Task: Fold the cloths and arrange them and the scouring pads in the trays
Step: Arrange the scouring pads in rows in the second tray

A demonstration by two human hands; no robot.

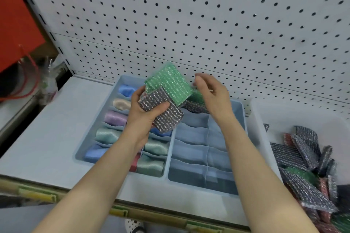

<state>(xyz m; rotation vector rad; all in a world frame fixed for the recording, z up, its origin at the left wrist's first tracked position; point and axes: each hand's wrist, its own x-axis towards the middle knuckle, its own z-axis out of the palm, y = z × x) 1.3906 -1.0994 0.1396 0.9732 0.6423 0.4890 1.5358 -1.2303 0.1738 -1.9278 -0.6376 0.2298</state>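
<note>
Left hand (145, 115): a grey pad (164, 113) and a green pad (168, 83) are being gripped together, fanned above the left tray (81, 149), probably so that one can be taken off.
Right hand (212, 96): is being held loosely spread beside the green pad, gripping nothing.
Right tray (244, 115): stowed pads (195, 108) are being housed in its back compartment.
Folded cloths (108, 134): are being stored in the left tray's compartments.

Left hand (144, 113) grips a grey scouring pad (162, 113) and a green one (169, 83) above the blue tray (121, 173); right hand (212, 94) hovers beside, fingers relaxed.
</note>
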